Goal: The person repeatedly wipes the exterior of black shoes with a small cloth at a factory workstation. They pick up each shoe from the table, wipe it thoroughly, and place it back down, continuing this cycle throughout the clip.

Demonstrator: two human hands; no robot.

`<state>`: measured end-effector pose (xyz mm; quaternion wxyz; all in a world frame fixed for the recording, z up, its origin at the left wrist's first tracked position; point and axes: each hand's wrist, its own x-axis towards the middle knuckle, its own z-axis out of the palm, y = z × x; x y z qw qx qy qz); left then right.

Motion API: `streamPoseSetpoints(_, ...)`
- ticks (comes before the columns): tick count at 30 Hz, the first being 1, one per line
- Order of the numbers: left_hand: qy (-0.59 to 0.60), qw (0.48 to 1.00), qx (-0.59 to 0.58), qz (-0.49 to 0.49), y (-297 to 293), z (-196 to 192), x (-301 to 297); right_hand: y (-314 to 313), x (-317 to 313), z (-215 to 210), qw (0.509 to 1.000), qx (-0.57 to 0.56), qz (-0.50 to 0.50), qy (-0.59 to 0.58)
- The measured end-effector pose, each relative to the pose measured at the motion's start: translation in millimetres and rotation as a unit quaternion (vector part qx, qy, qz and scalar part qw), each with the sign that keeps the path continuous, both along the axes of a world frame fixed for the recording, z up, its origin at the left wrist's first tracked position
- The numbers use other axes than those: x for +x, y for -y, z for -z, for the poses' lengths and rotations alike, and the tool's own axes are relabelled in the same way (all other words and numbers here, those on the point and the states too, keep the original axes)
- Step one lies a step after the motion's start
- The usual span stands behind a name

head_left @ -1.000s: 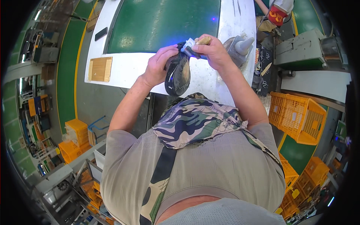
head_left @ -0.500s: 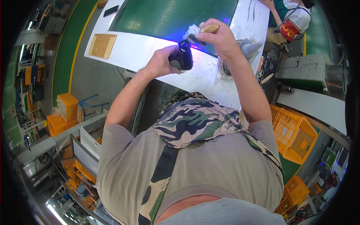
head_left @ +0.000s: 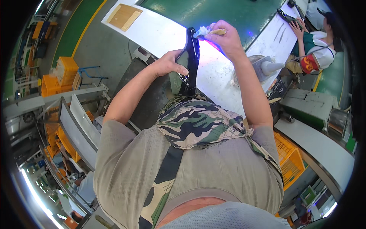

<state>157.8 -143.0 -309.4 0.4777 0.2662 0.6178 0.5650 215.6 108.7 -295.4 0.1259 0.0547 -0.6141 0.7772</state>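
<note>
My left hand grips a black glossy shoe part, holding it upright on edge above the white bench. My right hand holds a small brush with a wooden handle, its pale tip touching the top end of the black piece. A camouflage cloth hangs at my chest below both hands.
A green conveyor belt runs behind the bench. A tan board lies at the bench's left end. A grey dispenser stands at right. Another person sits at upper right. Orange crates stand at right and left.
The view has swung, so the bench now sits further left. My left hand has turned the black piece from flat to upright on edge. My right hand keeps the brush at its top.
</note>
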Motion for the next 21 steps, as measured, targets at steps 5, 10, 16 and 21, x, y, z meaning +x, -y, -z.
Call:
streamPoseSetpoints(5,0.120,0.990,0.013,-0.069,41,10,-7,40,-13,8,0.998,0.015,-0.049,0.039)
streamPoseSetpoints(10,0.243,0.960,0.052,-0.126,91,15,-12,96,-21,17,0.993,0.007,-0.091,0.078)
streamPoseSetpoints(16,0.274,0.924,0.091,-0.250,158,34,-13,162,-29,21,0.974,-0.003,-0.185,0.133)
streamPoseSetpoints(21,0.334,0.876,0.129,-0.323,211,52,-11,199,-38,25,0.961,0.041,-0.241,0.131)
